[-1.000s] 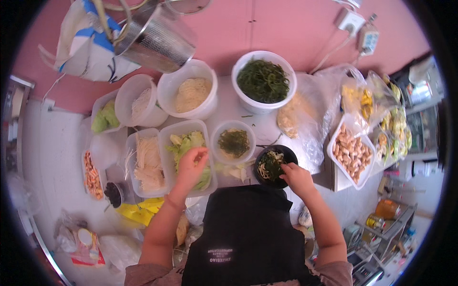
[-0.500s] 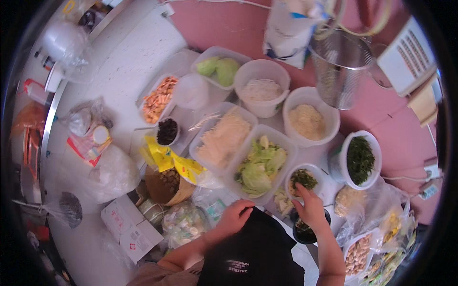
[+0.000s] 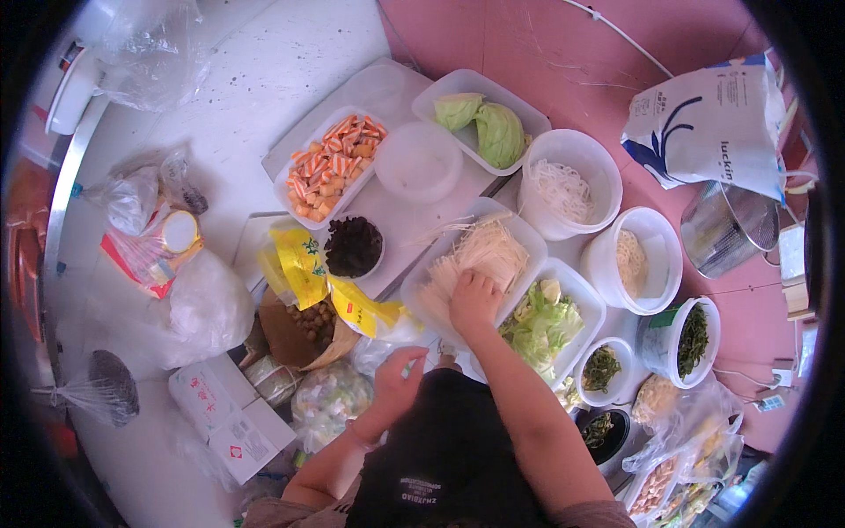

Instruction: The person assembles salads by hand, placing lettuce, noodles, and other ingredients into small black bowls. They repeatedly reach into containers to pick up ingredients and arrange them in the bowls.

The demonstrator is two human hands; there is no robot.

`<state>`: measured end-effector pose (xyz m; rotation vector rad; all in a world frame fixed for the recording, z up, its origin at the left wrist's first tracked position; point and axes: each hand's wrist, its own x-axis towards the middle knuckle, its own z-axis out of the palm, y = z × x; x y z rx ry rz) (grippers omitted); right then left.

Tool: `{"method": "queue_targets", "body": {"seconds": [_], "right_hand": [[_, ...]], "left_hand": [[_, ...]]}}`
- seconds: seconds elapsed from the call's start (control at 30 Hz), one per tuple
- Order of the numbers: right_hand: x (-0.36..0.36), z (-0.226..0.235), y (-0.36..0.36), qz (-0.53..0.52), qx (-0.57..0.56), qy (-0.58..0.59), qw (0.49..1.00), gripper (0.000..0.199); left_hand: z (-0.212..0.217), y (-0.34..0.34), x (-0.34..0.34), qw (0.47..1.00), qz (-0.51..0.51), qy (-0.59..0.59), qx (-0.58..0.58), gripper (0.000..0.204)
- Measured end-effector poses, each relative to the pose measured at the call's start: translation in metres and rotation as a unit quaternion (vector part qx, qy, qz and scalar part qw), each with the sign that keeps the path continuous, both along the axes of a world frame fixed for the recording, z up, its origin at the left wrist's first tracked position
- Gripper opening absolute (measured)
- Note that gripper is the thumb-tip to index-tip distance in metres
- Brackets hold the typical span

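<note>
One tub (image 3: 412,295) sat near, likely for reach | my right hand (image 3: 475,297) covered enoki (image 3: 498,249), closure: couldn't tell | left hand (image 3: 399,380) half-open, aside

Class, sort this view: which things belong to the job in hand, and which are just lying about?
Apparently in the job:
- pale enoki-like strands, touched by the right hand
- lettuce in the neighbouring tub
- black bowl with greens inside

Apparently lying about:
- white carton
- metal mesh strainer
- blue-and-white bag
- clear plastic bag
</note>
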<state>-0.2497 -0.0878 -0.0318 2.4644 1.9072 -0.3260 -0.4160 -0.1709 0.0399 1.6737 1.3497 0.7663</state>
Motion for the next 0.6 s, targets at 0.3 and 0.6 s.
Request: {"method": "queue_targets", "body": {"seconds": [0.3,0.6], "right_hand": [[0.026,0.031,-0.001,0.036,-0.043,0.083,0.995,0.030],[0.062,0.064,-0.049,-0.280,0.069,0.599,0.748,0.028]], "left_hand": [[-0.036,0.134,0.016,0.967,-0.057,0.173,0.179,0.027],[-0.044,0.220,0.057,0.910,-0.169,0.330,0.187,0.014]]}}
